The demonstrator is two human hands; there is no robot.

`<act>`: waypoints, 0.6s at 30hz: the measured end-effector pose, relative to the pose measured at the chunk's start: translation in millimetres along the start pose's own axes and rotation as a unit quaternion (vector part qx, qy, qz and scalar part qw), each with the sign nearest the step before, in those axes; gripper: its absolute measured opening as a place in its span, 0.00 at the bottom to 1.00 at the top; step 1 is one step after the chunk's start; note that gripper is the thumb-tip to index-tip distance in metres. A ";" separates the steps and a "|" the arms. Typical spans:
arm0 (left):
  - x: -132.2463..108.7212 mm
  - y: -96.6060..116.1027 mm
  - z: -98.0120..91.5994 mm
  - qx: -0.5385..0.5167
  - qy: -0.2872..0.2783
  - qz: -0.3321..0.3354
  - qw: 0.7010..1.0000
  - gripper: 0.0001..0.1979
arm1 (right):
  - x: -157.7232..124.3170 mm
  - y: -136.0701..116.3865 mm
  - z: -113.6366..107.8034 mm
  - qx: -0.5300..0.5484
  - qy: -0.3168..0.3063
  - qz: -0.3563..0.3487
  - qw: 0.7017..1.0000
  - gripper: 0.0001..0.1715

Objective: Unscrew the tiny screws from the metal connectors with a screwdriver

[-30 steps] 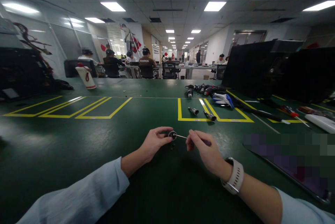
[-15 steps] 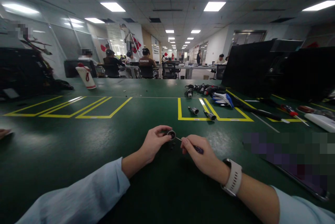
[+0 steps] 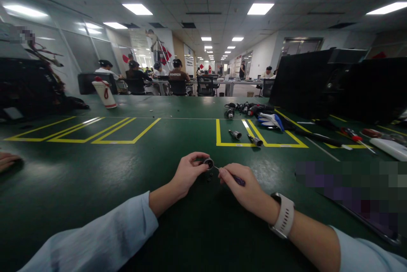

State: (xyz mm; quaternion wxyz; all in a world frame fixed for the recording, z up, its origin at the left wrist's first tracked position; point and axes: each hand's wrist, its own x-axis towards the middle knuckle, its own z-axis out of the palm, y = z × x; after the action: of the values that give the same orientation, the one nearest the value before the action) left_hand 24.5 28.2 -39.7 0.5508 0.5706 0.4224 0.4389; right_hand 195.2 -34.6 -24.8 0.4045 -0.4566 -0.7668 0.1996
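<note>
In the middle of the head view, my left hand pinches a round metal connector whose open end faces right and towards me. My right hand is closed around a small screwdriver with a dark purple handle. The thin shaft points left, its tip at the connector's opening; whether it touches anything inside I cannot tell. A few tiny dark parts lie on the green table just below the connector. Beyond my hands lie two similar metal connectors by the yellow tape.
Yellow tape outlines mark the green table. A blue-white glove and cables lie at the back right. A red-handled screwdriver is farther right, a white cup back left. Another person's hand rests at the left edge.
My right hand and the screwdriver have shifted very slightly left, closer to the connector. The other person's hand at the left edge has come further into view.
</note>
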 end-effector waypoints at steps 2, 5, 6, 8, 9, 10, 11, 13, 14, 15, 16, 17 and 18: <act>0.6 -1.3 -0.4 -0.003 -0.003 0.003 1.000 0.15 | 0.1 -0.3 -0.3 -0.001 0.006 -0.001 1.000 0.16; 1.3 -2.7 -0.6 -0.002 0.004 0.008 1.000 0.15 | 0.3 -1.0 -0.8 0.000 0.016 -0.009 1.000 0.14; 1.4 -3.0 -0.6 -0.001 0.007 0.009 1.000 0.15 | 0.3 -1.2 -0.8 -0.001 0.018 -0.011 1.000 0.15; 1.7 -3.4 -0.6 0.001 0.008 0.010 1.000 0.15 | 0.1 -1.4 -0.3 -0.007 0.021 -0.014 1.000 0.15; 1.8 -3.6 -0.7 0.002 0.007 0.011 1.000 0.15 | -0.1 -1.4 0.2 -0.010 0.023 -0.015 1.000 0.15; 1.9 -3.8 -0.7 0.002 0.004 0.012 1.000 0.15 | -0.4 -1.2 0.9 -0.013 0.024 -0.016 1.000 0.15; 1.9 -3.8 -0.7 0.003 0.004 0.014 1.000 0.15 | -0.7 -1.0 1.6 -0.015 0.026 -0.018 0.999 0.14; 1.8 -3.7 -0.5 0.003 0.006 0.018 1.000 0.15 | -1.5 -0.5 3.1 -0.020 0.027 -0.027 0.999 0.13; 1.6 -3.4 -0.3 0.003 0.008 0.019 1.000 0.15 | -2.0 -0.4 3.7 -0.024 0.027 -0.032 0.999 0.13; 1.3 -3.0 0.1 0.004 0.011 0.019 1.000 0.14 | -2.4 -0.5 4.1 -0.030 0.025 -0.036 0.999 0.13; 0.9 -2.5 0.6 0.005 0.013 0.018 1.000 0.14 | -2.7 -0.8 4.4 -0.037 0.023 -0.039 0.998 0.13; 0.4 -2.0 1.2 0.006 0.015 0.018 1.000 0.14 | -3.1 -1.4 4.4 -0.045 0.022 -0.041 0.998 0.13; -0.1 -1.5 1.7 0.006 0.016 0.018 1.000 0.14 | -3.3 -2.4 4.3 -0.053 0.022 -0.044 0.997 0.13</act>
State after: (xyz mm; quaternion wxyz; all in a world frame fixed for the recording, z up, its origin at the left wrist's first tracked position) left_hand 26.1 27.7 -41.2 0.5323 0.5744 0.4235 0.4554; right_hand 191.3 -38.4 -27.1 0.4047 -0.4478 -0.7865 0.1304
